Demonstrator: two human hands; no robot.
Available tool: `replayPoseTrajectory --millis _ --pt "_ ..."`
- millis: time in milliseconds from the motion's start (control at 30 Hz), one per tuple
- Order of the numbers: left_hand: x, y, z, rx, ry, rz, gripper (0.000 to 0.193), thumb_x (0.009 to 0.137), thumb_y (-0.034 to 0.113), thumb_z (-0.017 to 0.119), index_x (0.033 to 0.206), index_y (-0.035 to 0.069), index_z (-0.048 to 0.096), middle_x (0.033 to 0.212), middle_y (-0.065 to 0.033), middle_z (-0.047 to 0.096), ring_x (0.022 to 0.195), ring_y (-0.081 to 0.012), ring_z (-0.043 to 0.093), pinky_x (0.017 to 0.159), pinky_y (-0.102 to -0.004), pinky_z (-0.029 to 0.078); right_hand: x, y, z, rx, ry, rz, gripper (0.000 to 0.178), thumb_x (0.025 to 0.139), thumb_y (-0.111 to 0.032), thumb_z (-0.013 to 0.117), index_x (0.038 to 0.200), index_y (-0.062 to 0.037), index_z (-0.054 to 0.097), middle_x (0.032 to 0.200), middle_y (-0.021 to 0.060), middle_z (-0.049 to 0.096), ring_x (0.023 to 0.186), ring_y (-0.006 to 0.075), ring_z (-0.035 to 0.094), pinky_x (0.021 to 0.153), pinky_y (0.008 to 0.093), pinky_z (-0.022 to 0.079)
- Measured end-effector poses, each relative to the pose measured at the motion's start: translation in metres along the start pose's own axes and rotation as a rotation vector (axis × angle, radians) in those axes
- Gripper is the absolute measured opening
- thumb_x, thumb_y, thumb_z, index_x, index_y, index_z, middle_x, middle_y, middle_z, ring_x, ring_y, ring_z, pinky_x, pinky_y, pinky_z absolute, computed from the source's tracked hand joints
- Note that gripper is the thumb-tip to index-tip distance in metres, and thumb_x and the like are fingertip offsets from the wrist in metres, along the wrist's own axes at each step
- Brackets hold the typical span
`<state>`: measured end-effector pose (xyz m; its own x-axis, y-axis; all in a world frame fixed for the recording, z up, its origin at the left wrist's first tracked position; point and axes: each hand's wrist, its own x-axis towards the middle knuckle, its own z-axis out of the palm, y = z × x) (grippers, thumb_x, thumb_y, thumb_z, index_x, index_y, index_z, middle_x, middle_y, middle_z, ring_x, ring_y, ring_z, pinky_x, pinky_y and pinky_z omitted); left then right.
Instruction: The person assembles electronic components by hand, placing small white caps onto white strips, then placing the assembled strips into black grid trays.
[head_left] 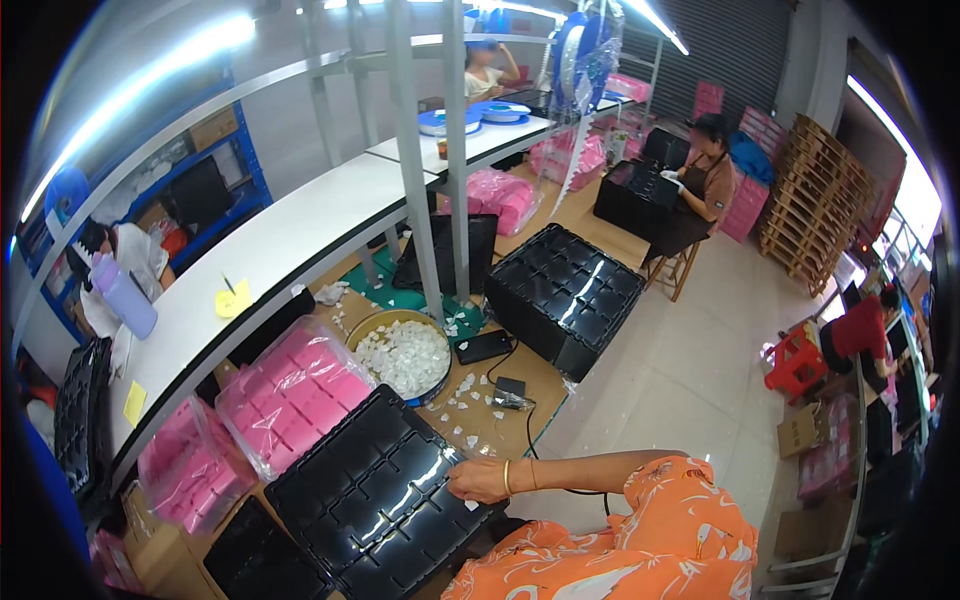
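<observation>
My right hand [480, 481] reaches in from the right, with a bangle at the wrist. Its fingers are bent together over the near right edge of a black plastic tray stack [365, 500] with a glossy, grooved top. A small white piece [471, 506] shows just below the fingers; whether they grip it or another such piece is too small to tell. My left hand is out of sight. Beyond the tray stack, a round yellow-rimmed basin [447, 383] holds many small white pieces [404, 356]. More white scraps [462, 405] lie scattered on the brown tabletop beside it.
Pink blocks wrapped in clear plastic [290, 395] sit left of the basin. A black phone [484, 347] and a cabled adapter [511, 388] lie to its right. Another black tray stack [565, 297] stands farther off. Grey shelf posts [455, 150] rise behind. Co-workers sit at other benches.
</observation>
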<state>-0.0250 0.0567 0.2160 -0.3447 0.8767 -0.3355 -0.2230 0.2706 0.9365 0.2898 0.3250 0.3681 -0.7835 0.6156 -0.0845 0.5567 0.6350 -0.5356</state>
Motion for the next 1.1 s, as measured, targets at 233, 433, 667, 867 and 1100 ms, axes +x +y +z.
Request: replayPoseTrajectory --millis 233,433,667,867,1100 --pt "0.015 0.107 0.053 0.014 -0.088 0.065 0.009 0.090 -0.002 0.062 0.091 0.004 0.055 0.079 -0.0030 0.057 0.066 -0.0106 0.052 0.057 -0.0259 0.043 0.004 0.004 0.018 -0.062 0.118 -0.145 0.009 0.077 -0.010 0.064 0.078 -0.0016 0.061 0.088 0.0159 0.059 0.085 0.0343 0.064 0.073 0.0441 0.052" --pt "0.039 0.132 0.076 -0.010 -0.192 0.431 0.015 0.090 -0.001 0.062 0.077 0.003 0.055 0.069 -0.0014 0.056 0.058 -0.0094 0.049 0.049 -0.0260 0.038 0.002 0.006 0.018 -0.052 0.065 -0.168 0.011 0.081 -0.010 0.060 0.081 0.0008 0.057 0.088 0.0166 0.055 0.084 0.0341 0.061 0.075 0.0422 0.050" --pt "0.045 0.138 0.078 0.176 0.133 0.180 0.012 0.085 0.001 0.071 0.095 -0.003 0.064 0.078 -0.0032 0.062 0.067 -0.0113 0.054 0.060 -0.0254 0.046 0.003 0.013 0.023 0.028 0.168 -0.169 0.011 0.082 -0.010 0.061 0.078 -0.0001 0.060 0.085 0.0170 0.058 0.079 0.0366 0.063 0.072 0.0452 0.051" --pt "0.028 0.177 0.106 0.061 0.099 0.140 0.012 0.085 0.001 0.071 0.092 0.002 0.063 0.075 -0.0009 0.059 0.061 -0.0087 0.050 0.054 -0.0227 0.040 0.005 0.000 0.006 0.266 0.107 -0.404 0.015 0.091 -0.014 0.056 0.085 -0.0003 0.054 0.084 0.0120 0.057 0.076 0.0270 0.060 0.065 0.0366 0.048" --pt "0.029 0.165 0.113 -0.030 0.072 0.096 0.011 0.086 0.001 0.071 0.093 -0.001 0.062 0.072 -0.0033 0.059 0.058 -0.0100 0.050 0.051 -0.0245 0.040 0.016 -0.035 0.011 1.440 -0.220 -0.048 0.013 0.096 -0.014 0.056 0.106 -0.0051 0.056 0.094 0.0035 0.059 0.070 0.0053 0.055 0.062 0.0192 0.046"
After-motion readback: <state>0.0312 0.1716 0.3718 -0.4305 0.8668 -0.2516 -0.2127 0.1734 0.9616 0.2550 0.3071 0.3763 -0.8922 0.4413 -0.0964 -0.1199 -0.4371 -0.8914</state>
